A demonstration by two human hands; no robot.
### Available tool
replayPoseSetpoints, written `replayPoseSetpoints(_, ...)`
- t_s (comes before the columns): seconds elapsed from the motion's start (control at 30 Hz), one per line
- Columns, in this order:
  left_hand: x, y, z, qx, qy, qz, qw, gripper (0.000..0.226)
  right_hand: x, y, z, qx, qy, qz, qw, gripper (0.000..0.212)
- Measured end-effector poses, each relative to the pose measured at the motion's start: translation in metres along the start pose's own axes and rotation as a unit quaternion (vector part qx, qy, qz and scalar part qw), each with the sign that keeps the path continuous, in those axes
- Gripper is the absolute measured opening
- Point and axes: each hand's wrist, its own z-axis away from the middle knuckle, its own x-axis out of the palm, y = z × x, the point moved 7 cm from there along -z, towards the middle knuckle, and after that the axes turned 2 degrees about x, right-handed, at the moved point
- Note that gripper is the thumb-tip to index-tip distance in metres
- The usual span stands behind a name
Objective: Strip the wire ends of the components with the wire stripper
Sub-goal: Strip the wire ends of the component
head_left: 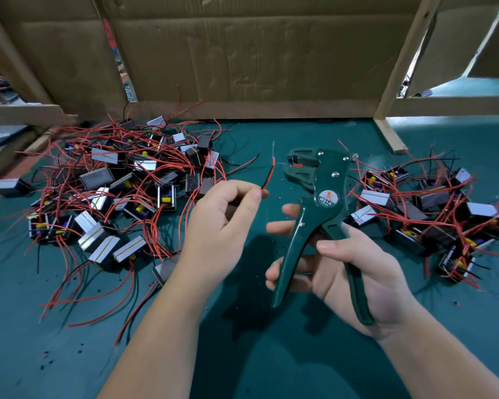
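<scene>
One thin red bare-tipped wire (267, 178) pinched in left hand (219, 223); one dark green metal wire stripper (324, 180), right hand (349, 263) fingers curled round handles.

Left hand (219, 223) pinches red wire (268, 175); right hand (346, 272) grips green wire stripper (320, 214).

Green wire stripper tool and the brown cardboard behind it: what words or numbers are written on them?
"W01A": on the round white sticker on the green metal wire stripper.
Tiny line below it on that sticker: too small to read.
The red print on the brown cardboard wall, upper left: too blurred to read.
</scene>
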Motion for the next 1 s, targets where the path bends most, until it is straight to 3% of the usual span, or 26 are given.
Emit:
replayPoseSetpoints(0.2, 0.006, 0.005, 0.001, 0.014, -0.041, -0.012, 0.999, 0.011, 0.001, -0.006, 0.001, -0.033, 0.013, -0.022, 0.999, 0.067)
replayPoseSetpoints(0.43, 0.019, 0.0, 0.005, 0.009, -0.108, -0.029, 0.994, 0.01, 0.0, -0.012, 0.002, -0.022, 0.013, -0.01, 1.0, 0.088)
replayPoseSetpoints(0.63, 0.016, -0.003, 0.004, -0.011, -0.072, 0.01, 0.997, 0.014, -0.009, -0.014, 0.004, -0.046, 0.033, 0.019, 0.998, 0.063)
replayPoseSetpoints(0.73, 0.015, -0.003, 0.003, -0.03, -0.054, 0.039, 0.997, 0.014, -0.007, -0.015, 0.003, -0.053, 0.029, 0.026, 0.998, 0.071)
replayPoseSetpoints(0.87, 0.011, -0.001, 0.003, -0.04, -0.024, 0.052, 0.998, 0.015, -0.008, -0.014, 0.004, -0.051, 0.035, 0.026, 0.998, 0.06)
replayPoseSetpoints(1.0, 0.008, -0.007, 0.002, -0.082, 0.006, 0.111, 0.99, 0.016, -0.005, -0.015, 0.004, -0.048, 0.023, 0.018, 0.998, 0.067)
